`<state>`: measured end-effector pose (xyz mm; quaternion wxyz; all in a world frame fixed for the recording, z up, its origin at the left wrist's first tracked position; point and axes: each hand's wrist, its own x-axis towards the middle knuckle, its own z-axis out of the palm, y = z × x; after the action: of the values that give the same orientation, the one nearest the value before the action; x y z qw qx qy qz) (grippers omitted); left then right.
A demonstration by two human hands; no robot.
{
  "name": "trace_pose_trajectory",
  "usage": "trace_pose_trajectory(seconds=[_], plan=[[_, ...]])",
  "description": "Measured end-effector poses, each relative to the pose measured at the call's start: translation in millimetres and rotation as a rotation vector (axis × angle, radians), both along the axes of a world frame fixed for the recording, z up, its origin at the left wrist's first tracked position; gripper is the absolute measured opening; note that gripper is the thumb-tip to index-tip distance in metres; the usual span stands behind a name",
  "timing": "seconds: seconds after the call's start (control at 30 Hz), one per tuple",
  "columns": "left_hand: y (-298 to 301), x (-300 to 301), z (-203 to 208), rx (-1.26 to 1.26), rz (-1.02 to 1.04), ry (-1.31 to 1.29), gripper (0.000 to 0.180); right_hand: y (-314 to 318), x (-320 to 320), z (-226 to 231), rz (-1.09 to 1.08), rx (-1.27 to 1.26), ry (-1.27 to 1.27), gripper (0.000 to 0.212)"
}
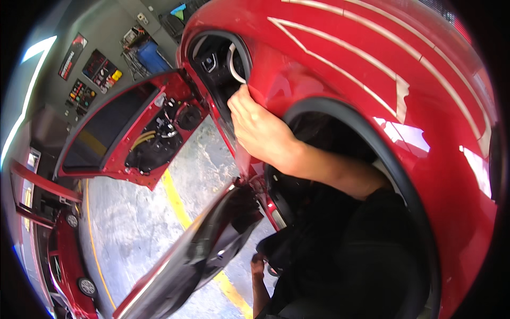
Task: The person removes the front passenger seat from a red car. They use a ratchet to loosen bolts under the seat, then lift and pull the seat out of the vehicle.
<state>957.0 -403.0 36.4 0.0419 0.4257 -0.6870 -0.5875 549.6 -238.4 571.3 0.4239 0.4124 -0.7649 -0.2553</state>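
My right hand (pixel 261 127) is raised at the red pillar (pixel 265 87) between the two door openings of a red car. Its fingers are bent and drawn together, and the tips touch the pillar's edge by the lower end of a white curved strip (pixel 234 65). Whatever lies between the fingertips is hidden. Lower down, small in view, my left hand (pixel 258 265) appears curled beside my dark clothing, near the open rear door (pixel 212 255); what it holds, if anything, cannot be made out. A black seal (pixel 340 109) rims the nearer door opening.
The front door (pixel 143 130) stands open, its inner trim off and a speaker showing. Bright light strips reflect in the red roof (pixel 340 64). A yellow line (pixel 175 199) crosses the grey floor. Another red car (pixel 66 266) is at the far left; tools hang on the wall.
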Motion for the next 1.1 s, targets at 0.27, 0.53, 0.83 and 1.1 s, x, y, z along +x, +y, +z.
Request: trace_pose_trajectory(seconds=[0.27,0.53,0.83,1.1], plan=[[-20,21,117,0.376,-0.231,-0.305,0.036,-8,4,4,-0.230,0.127,-0.176,0.050],[-46,154,150,0.602,0.207,-0.186,0.035,-30,-6,15,-0.009,-0.269,-0.446,0.049],[-66,297,182,0.593,0.152,-0.419,0.040,-36,-7,0,0.086,-0.327,-0.294,0.035],[-117,339,186,0.504,0.102,-0.588,0.044,-39,-4,0,0.091,-0.303,-0.235,0.030]])
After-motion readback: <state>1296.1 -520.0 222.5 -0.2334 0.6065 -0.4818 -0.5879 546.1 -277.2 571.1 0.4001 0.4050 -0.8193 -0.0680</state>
